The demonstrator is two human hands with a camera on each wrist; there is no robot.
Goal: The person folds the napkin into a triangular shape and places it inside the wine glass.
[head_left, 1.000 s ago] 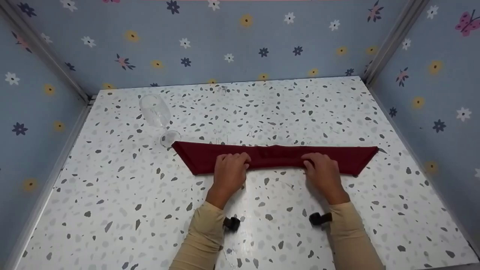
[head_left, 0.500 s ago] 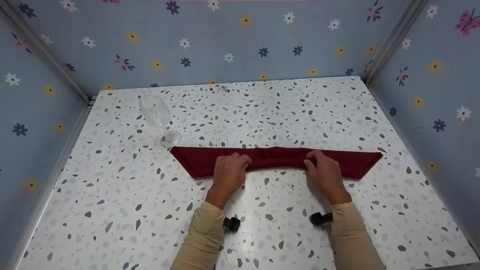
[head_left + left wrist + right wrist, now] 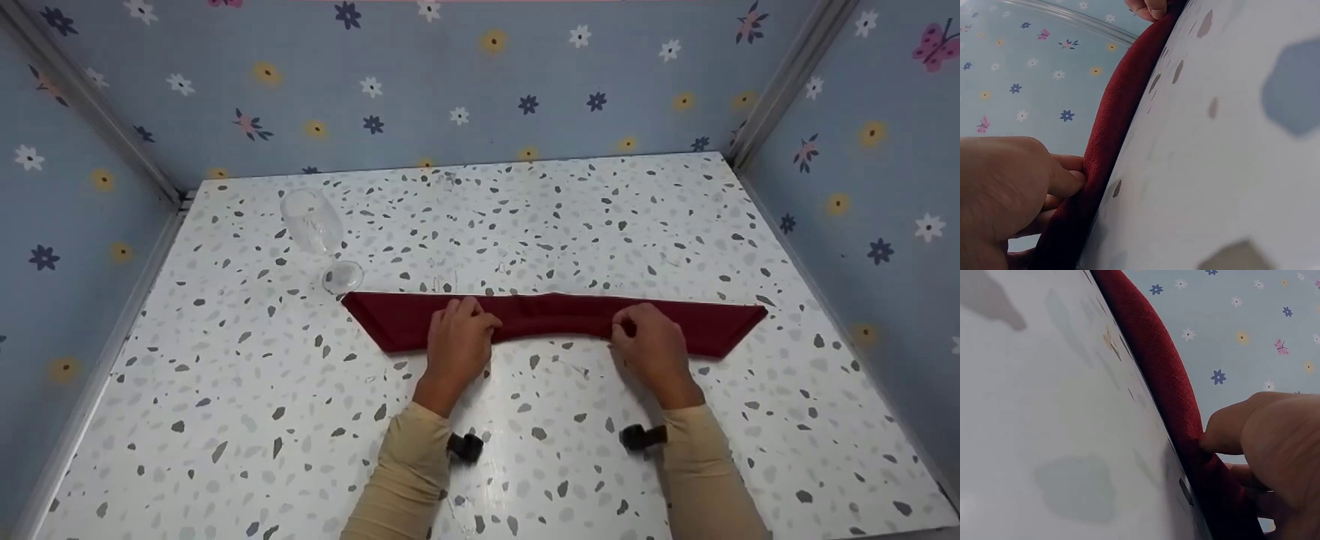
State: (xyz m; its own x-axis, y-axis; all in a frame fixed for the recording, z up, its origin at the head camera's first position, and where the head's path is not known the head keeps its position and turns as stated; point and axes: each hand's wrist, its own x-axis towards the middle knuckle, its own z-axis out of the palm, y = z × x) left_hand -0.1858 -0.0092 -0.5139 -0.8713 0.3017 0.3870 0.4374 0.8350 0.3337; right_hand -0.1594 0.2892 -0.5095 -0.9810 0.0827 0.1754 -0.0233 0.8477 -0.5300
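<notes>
A dark red cloth (image 3: 551, 315), folded into a long strip with slanted ends, lies across the table. My left hand (image 3: 459, 345) grips its near edge left of the middle, thumb at the fold and fingers over the top. Right of the middle, my right hand (image 3: 652, 352) pinches the same edge between thumb and fingers. Between the hands the near edge bows slightly away from me. In the left wrist view the rolled fold of the cloth (image 3: 1107, 124) stands a little thick above the table; the right wrist view shows the thumb pressing into it.
A clear stemmed glass (image 3: 313, 221) stands at the left back, its round foot close to the cloth's far left corner. Flower-patterned panels (image 3: 450, 82) wall the speckled white table (image 3: 225, 390) at the back and both sides.
The cloth's far edge and right end have come slightly toward me. My right hand has shifted a little to the right, and my left fingers reach slightly farther forward over the cloth.
</notes>
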